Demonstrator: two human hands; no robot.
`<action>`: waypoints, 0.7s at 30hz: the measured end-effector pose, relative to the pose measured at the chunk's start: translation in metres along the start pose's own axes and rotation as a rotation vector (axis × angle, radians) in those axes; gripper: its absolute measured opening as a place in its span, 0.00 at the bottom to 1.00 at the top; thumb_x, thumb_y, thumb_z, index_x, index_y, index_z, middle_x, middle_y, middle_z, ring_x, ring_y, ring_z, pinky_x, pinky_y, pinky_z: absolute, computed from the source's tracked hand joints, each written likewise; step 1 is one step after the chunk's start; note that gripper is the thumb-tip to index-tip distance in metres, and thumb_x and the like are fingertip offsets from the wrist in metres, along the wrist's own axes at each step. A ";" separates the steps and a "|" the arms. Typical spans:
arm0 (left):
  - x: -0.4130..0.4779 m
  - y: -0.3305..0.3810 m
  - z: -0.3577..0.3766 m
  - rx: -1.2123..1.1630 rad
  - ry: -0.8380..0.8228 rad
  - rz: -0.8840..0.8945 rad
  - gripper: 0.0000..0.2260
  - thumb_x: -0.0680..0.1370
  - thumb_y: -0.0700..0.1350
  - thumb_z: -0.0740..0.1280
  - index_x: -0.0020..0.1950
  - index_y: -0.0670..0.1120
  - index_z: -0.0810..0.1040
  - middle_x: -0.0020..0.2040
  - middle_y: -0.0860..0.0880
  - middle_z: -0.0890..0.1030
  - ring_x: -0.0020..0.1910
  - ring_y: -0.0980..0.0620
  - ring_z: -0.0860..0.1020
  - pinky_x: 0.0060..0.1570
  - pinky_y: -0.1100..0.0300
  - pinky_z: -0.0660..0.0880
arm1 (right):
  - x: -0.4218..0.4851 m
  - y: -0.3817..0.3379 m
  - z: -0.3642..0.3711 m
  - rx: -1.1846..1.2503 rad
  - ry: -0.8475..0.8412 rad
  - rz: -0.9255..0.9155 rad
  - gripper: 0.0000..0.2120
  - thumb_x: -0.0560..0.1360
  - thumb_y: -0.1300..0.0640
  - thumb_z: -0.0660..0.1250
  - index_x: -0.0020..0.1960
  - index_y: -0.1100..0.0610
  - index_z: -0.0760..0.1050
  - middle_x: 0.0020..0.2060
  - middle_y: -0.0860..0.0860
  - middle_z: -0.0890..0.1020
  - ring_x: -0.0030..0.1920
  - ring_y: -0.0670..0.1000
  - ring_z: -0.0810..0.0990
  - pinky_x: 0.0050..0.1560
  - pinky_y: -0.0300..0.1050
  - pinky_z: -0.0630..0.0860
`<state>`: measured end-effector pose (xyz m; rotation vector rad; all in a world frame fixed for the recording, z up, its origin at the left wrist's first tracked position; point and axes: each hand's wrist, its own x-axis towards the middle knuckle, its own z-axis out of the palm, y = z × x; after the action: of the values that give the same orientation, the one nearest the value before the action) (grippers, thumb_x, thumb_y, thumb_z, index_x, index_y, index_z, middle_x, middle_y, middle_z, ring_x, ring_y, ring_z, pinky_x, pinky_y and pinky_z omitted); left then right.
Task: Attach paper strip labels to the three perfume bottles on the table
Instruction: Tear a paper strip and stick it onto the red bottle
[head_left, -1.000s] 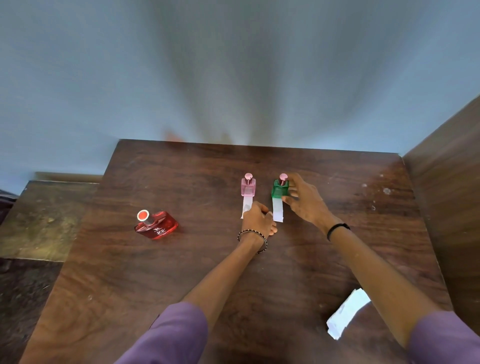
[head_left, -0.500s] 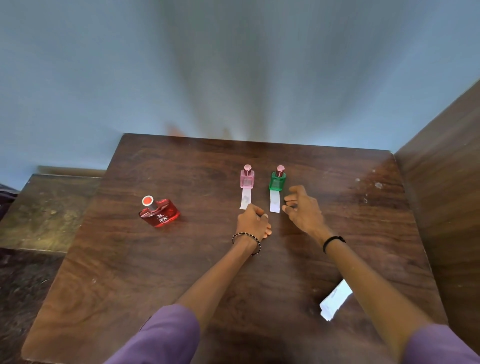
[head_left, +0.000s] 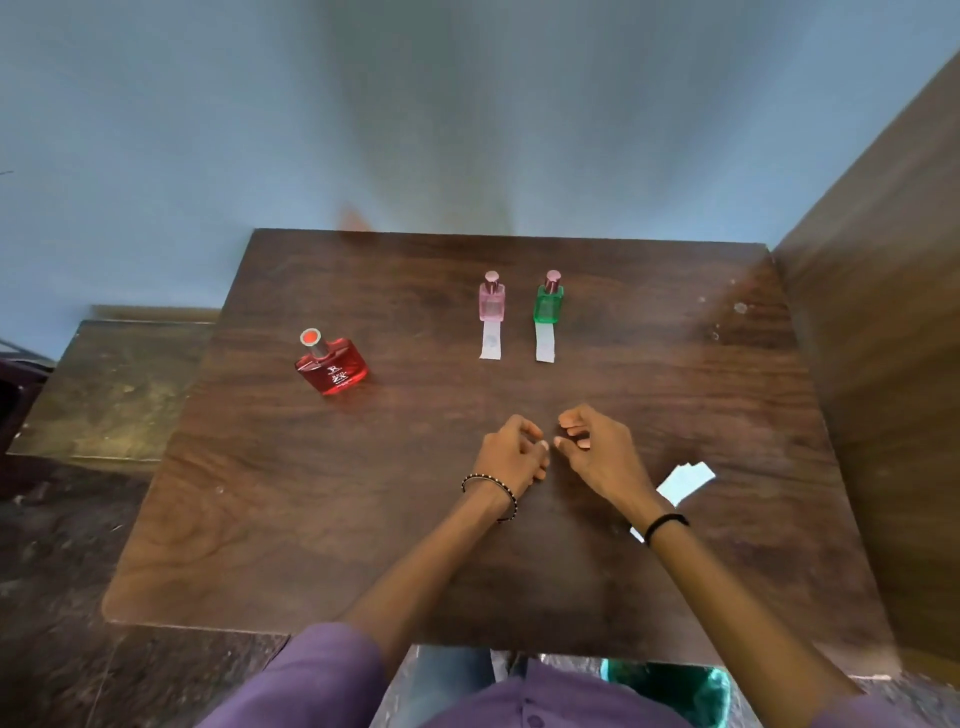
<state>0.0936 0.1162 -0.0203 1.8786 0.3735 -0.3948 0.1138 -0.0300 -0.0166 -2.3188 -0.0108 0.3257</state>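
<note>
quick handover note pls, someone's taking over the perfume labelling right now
Left hand and right hand: both loosely curled over the table, close together, holding nothing visible.
Pink bottle and green bottle stand side by side at the back, each with a paper strip reaching from its base toward the person.
Red bottle stands apart to the left, no strip on it.
Spare strips lie by the right wrist.
Left: label the red bottle.

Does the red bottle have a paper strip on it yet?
No, the red bottle shows no strip, unlike the pink bottle and green bottle.
</note>
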 end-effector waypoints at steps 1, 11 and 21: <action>-0.005 -0.002 0.006 0.039 -0.032 0.022 0.03 0.78 0.39 0.65 0.51 0.43 0.75 0.39 0.40 0.84 0.31 0.50 0.79 0.29 0.65 0.74 | -0.011 0.006 -0.002 -0.006 0.012 -0.004 0.10 0.75 0.61 0.72 0.56 0.58 0.80 0.50 0.51 0.83 0.51 0.50 0.81 0.52 0.38 0.76; -0.036 -0.008 0.059 0.394 -0.233 0.179 0.07 0.75 0.45 0.68 0.52 0.50 0.78 0.46 0.53 0.83 0.44 0.51 0.81 0.52 0.57 0.77 | -0.098 0.086 -0.043 -0.129 0.192 0.043 0.22 0.63 0.55 0.83 0.52 0.59 0.79 0.51 0.53 0.81 0.55 0.55 0.76 0.52 0.40 0.66; -0.048 -0.009 0.092 0.391 -0.332 0.287 0.15 0.74 0.39 0.69 0.61 0.45 0.79 0.54 0.47 0.83 0.47 0.48 0.82 0.53 0.60 0.77 | -0.114 0.102 -0.049 -0.182 0.135 -0.001 0.15 0.73 0.46 0.74 0.55 0.53 0.79 0.51 0.48 0.82 0.50 0.50 0.81 0.46 0.42 0.74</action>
<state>0.0386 0.0289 -0.0363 2.1578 -0.2114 -0.6038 0.0054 -0.1479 -0.0306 -2.5173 0.0257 0.1728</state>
